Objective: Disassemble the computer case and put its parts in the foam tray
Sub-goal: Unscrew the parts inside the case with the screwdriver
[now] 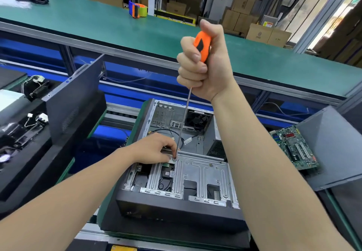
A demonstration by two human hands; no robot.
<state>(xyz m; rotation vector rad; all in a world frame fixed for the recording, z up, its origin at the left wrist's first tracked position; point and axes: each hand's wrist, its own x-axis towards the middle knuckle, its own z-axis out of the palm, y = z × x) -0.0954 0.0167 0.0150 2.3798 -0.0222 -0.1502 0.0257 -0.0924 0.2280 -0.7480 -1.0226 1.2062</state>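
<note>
The open computer case [195,174] lies on its side in front of me, its silver drive cage facing up. My right hand [203,68] grips the orange and black handle of a long screwdriver [184,113], held nearly upright. The tip of the shaft meets a screw at the cage's upper left corner [174,159]. My left hand [154,150] rests on that corner, its fingertips pinching around the screwdriver tip. A black fan [197,120] and loose cables sit at the case's far end.
A removed dark side panel [72,98] leans upright to the left. Black foam tray [29,152] with parts lies at the far left. A green motherboard [295,149] rests on another panel at right. A green conveyor [117,27] with a tape dispenser [137,11] runs behind.
</note>
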